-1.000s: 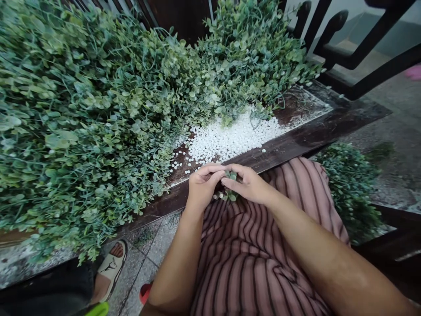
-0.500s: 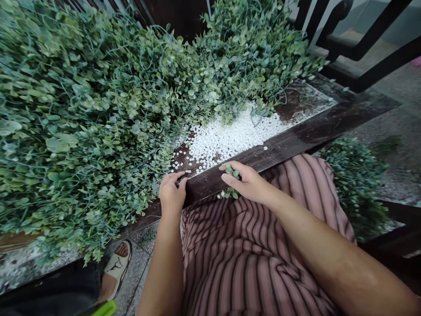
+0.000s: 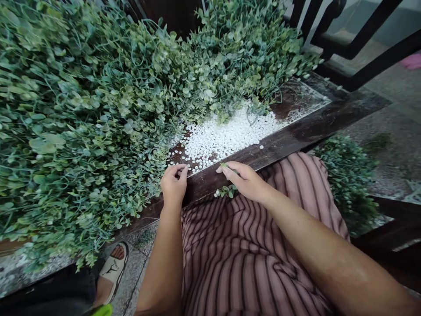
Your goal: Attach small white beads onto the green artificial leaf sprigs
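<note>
My right hand holds a small green leafy sprig over my striped lap, at the dark wooden table edge. My left hand rests on that same edge, fingertips curled among loose white beads; whether it pinches one I cannot tell. The beads lie in a spread heap just beyond both hands. A big mass of artificial green sprigs covers the table behind and to the left.
A second pile of green sprigs lies low on the right, beside my knee. Dark wooden chair rails stand at the upper right. A sandalled foot of another person shows on the tiled floor at lower left.
My left hand has let go of the sprig and moved left to the table edge by the beads. My right hand keeps the sprig and has barely shifted.
</note>
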`<control>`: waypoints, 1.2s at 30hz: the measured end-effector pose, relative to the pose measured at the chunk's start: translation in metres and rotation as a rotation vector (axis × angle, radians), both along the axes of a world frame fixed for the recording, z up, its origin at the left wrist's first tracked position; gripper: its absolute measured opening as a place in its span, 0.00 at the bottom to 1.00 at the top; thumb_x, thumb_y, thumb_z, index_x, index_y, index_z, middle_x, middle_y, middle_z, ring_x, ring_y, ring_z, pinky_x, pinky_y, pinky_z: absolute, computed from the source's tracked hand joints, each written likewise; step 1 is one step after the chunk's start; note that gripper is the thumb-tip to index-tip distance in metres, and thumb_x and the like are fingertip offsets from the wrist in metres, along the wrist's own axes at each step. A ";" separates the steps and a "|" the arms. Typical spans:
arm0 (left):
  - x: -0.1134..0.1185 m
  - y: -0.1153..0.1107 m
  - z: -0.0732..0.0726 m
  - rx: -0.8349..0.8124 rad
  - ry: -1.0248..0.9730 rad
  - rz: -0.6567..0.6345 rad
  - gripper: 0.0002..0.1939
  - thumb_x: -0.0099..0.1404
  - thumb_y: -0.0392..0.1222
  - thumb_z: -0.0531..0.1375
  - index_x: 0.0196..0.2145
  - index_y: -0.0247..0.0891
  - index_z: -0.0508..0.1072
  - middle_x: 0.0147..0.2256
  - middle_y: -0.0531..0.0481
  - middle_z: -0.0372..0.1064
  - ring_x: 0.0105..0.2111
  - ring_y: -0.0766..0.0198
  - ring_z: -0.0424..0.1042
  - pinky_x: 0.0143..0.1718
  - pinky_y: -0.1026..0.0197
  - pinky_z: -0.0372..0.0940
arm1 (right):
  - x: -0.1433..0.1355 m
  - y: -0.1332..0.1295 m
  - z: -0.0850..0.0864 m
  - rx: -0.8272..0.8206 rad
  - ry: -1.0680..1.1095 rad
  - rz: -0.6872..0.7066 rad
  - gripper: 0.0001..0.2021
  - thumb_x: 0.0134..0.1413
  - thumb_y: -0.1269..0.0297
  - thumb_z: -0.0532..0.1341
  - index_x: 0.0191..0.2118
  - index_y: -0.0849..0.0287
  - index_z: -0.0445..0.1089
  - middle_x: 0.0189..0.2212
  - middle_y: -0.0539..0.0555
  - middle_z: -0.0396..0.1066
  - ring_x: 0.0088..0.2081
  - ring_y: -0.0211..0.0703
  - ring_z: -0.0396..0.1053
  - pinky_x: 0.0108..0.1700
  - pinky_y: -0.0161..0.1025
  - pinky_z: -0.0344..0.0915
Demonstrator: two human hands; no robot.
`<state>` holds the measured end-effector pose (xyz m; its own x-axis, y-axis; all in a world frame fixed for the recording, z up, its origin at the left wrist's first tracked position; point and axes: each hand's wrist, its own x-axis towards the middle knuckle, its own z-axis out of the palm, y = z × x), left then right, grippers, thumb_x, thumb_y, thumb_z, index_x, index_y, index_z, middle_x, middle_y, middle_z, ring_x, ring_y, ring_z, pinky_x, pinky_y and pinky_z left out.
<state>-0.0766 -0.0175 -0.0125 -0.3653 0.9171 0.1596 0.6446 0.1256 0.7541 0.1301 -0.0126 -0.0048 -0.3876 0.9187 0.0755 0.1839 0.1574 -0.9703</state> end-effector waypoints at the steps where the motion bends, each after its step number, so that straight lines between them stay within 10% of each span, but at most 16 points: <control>1: 0.004 0.000 0.001 0.013 -0.132 0.025 0.05 0.51 0.40 0.60 0.27 0.36 0.73 0.25 0.52 0.67 0.23 0.69 0.63 0.31 0.63 0.61 | 0.000 0.000 0.000 0.004 0.010 -0.001 0.13 0.56 0.62 0.49 0.33 0.61 0.69 0.31 0.54 0.70 0.36 0.39 0.67 0.39 0.36 0.62; 13: 0.079 -0.005 0.015 -0.036 -0.985 -0.172 0.10 0.42 0.40 0.68 0.24 0.36 0.74 0.21 0.55 0.70 0.22 0.73 0.67 0.32 0.66 0.64 | -0.002 -0.001 -0.003 -0.015 0.104 -0.066 0.12 0.53 0.65 0.51 0.28 0.61 0.70 0.25 0.50 0.69 0.32 0.36 0.66 0.37 0.33 0.62; 36: 0.082 -0.007 0.015 -0.056 -1.112 -0.109 0.09 0.41 0.40 0.68 0.22 0.36 0.75 0.21 0.54 0.71 0.22 0.74 0.65 0.29 0.68 0.62 | -0.006 -0.007 -0.004 0.122 -0.012 -0.145 0.14 0.54 0.64 0.52 0.23 0.61 0.68 0.22 0.51 0.67 0.27 0.36 0.64 0.33 0.33 0.60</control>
<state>0.0053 -0.0245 0.0024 -0.1961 0.9486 -0.2486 -0.3749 0.1617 0.9129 0.1240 -0.0193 -0.0084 -0.2533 0.9494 0.1858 0.2245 0.2445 -0.9433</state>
